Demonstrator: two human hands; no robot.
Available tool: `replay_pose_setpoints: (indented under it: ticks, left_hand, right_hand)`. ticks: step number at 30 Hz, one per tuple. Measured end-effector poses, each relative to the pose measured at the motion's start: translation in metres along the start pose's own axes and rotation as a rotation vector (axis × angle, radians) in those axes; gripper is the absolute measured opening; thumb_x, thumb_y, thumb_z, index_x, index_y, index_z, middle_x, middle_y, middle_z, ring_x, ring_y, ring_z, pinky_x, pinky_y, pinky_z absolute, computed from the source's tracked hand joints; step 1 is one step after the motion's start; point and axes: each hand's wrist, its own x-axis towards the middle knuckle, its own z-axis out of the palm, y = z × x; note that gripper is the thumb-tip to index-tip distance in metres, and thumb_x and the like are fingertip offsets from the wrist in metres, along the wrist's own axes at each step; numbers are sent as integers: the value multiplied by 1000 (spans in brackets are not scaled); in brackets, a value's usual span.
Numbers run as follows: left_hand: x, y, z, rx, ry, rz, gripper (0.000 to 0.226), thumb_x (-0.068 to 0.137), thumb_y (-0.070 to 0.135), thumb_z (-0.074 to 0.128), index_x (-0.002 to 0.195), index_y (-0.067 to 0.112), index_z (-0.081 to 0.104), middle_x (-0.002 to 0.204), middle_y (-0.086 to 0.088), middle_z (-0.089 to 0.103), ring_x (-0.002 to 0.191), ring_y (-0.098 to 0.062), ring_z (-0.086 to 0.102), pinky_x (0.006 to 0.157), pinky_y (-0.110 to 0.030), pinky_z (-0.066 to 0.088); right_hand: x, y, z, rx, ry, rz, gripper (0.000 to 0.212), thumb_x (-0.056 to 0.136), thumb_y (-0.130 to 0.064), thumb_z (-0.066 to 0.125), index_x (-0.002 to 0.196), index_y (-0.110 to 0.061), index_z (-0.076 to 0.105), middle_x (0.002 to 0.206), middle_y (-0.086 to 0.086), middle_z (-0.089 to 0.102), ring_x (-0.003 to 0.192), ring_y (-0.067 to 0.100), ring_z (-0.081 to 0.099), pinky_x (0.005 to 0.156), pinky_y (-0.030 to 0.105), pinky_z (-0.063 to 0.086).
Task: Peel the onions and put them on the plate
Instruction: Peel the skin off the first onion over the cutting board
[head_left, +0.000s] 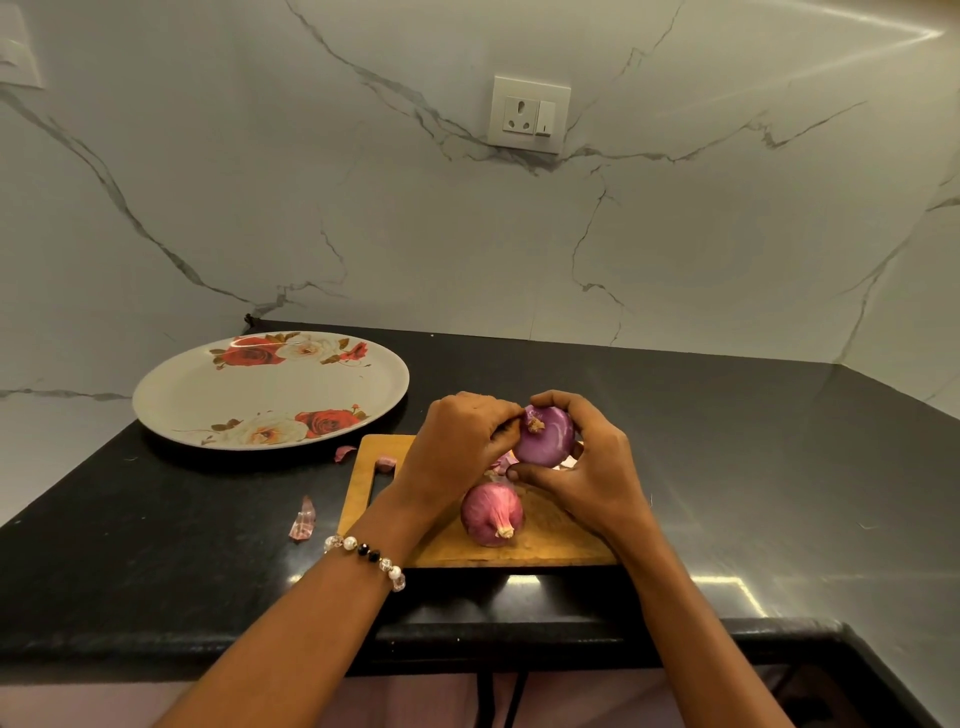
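Note:
A smooth purple onion (548, 439) is held above the wooden cutting board (545, 540). My right hand (587, 467) grips it from the right with fingers curled over the top and thumb underneath. My left hand (457, 447) pinches skin at its root end on the left side. A second onion (491, 514), still in its papery pink skin, lies on the board just below my hands. The white plate (208, 395) with red and cream roses sits to the left on the counter, with nothing on it.
Loose bits of onion skin lie on the black counter left of the board (303, 521), by its corner (344, 453) and on the board (385, 463). A marble wall with a socket (529, 115) stands behind. The counter edge runs along the front.

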Motion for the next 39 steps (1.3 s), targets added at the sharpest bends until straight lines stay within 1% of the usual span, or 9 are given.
replay_pose_setpoints:
  ticks: [8,15,17,21,24,26,31,34,39]
  left_hand:
    - [1,4,3,22,161,-74,20,77,19,70,88,4,74,77,-6,73,68,-18,68,80,-30,50]
    - [3,4,8,-7,156,-140,14,79,19,67,83,6,70,75,-6,69,69,-14,61,72,-29,48]
    - [4,3,9,-41,137,-173,10,81,16,67,83,6,68,76,-7,67,70,-10,56,69,-25,48]
    - [6,2,9,-73,139,-242,5,84,9,67,83,5,64,77,-6,63,64,-2,49,61,-7,42]
    - [7,5,6,-164,190,-293,3,88,7,64,89,5,66,80,2,62,69,1,54,66,-3,45]
    - [7,6,5,-214,195,-306,9,89,10,63,95,5,68,85,5,63,73,3,57,69,-2,44]
    - [7,3,3,-287,117,-265,27,86,10,66,112,6,67,104,-3,69,89,-3,60,79,-3,45]
    - [5,2,1,-306,88,-257,26,86,10,66,111,5,68,102,-7,71,88,-4,61,79,-5,47]
    - [4,-2,1,-204,54,-131,24,85,9,65,106,-1,69,93,-13,73,84,-9,62,77,0,44]
  right_hand:
    - [0,-6,2,14,55,-22,65,64,-39,85,119,-25,54,114,-15,59,106,4,61,86,17,54]
    - [0,-6,3,-55,67,-81,62,68,-37,84,119,-22,53,114,-4,60,102,8,61,84,20,56]
    - [1,-6,4,-65,71,-94,60,69,-36,83,119,-22,54,115,-1,61,102,13,62,83,23,57]
    - [0,-8,6,-46,78,-96,60,68,-34,84,118,-21,53,114,-4,60,101,11,62,83,22,57]
    - [0,-8,4,-4,99,-65,62,68,-34,85,119,-24,52,113,-14,57,106,8,61,83,16,54]
    - [1,-6,2,4,110,-47,64,67,-33,87,120,-24,51,113,-15,57,108,5,58,83,14,53]
    - [1,-2,1,27,109,-8,68,66,-27,91,121,-23,52,114,-9,58,107,5,60,84,16,54]
    - [0,-4,0,25,86,-12,67,65,-32,90,120,-24,51,114,-12,57,106,2,59,82,16,54]
    - [-1,-5,0,14,65,4,66,63,-38,86,119,-23,53,112,-11,59,105,1,59,83,16,54]
